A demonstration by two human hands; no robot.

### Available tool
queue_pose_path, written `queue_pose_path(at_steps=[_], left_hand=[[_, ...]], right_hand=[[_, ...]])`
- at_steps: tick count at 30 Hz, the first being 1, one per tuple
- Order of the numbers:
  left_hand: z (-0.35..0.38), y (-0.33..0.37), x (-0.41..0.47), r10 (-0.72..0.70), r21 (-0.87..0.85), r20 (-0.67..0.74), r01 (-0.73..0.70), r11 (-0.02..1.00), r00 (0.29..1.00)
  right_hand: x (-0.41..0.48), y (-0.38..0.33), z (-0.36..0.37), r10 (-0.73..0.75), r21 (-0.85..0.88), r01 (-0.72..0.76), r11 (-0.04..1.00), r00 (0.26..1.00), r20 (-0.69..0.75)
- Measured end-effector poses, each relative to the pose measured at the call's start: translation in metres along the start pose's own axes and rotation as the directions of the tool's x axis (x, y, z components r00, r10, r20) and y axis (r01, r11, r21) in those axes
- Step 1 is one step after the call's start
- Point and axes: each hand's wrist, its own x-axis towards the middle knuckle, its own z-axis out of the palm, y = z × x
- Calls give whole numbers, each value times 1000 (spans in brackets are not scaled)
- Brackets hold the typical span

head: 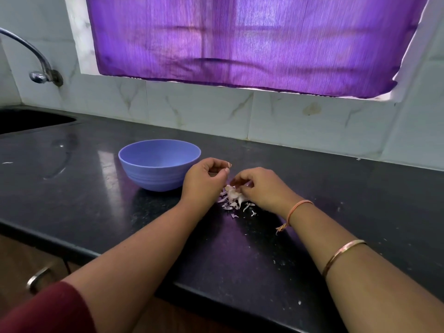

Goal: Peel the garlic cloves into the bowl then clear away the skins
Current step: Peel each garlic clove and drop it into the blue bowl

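Note:
A blue bowl [159, 164] stands on the black counter [84, 193], just left of my hands. My left hand [204, 180] is curled and pinches a small garlic clove [229, 165], whose tip pokes out above the fingers. My right hand [260, 187] hovers over a small pile of garlic skins [234, 199] and pinches something pale at the top of the pile. Whether that is a clove or a skin I cannot tell. What lies inside the bowl is hidden by its near wall.
A dark sink [31, 120] is set into the counter at the far left under a metal tap [39, 68]. A tiled wall and a purple curtain [240, 44] close the back. The counter's front edge [108, 254] runs below my forearms, with a drawer handle [38, 277] underneath.

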Motion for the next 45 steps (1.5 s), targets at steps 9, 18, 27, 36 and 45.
queue_pose_path(at_steps=[9, 18, 27, 36, 45], left_hand=[[0, -2, 0, -25, 3, 12, 25, 1000, 1000], [0, -1, 0, -22, -4, 19, 22, 1000, 1000], [1, 1, -1, -12, -1, 36, 12, 1000, 999], [1, 3, -3, 9, 30, 124, -13, 999, 992], [2, 0, -1, 18, 17, 139, -20, 1000, 990]], right_hand=[[1, 0, 0, 2, -17, -1, 1000, 999, 48], [1, 10, -9, 201, 459, -114, 881, 969, -145], [-2, 5, -13, 327, 801, -214, 559, 945, 25], [-7, -2, -15, 281, 885, -190, 426, 957, 70], [-7, -4, -16, 240, 970, -124, 207, 968, 73]])
